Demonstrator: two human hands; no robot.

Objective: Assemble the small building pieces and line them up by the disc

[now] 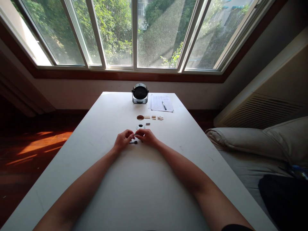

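Both my hands meet at the middle of the white table (101,179). My left hand (123,140) is curled, its fingertips pinched towards the right hand. My right hand (147,137) is also curled, fingertips touching the left hand's. Between them is something tiny that I cannot make out. A small dark part (133,142) lies on the table just under the left fingers. A pale ring-shaped part (140,127) sits right behind the hands. Further back are a brown disc (140,117) and several small tan pieces (154,117) in a row.
A small round black and silver device (140,93) stands at the table's far edge. Beside it lies a sheet of paper (161,102) with a pen (164,105) on it. A bed with pillows (252,141) is at the right; wooden floor at the left.
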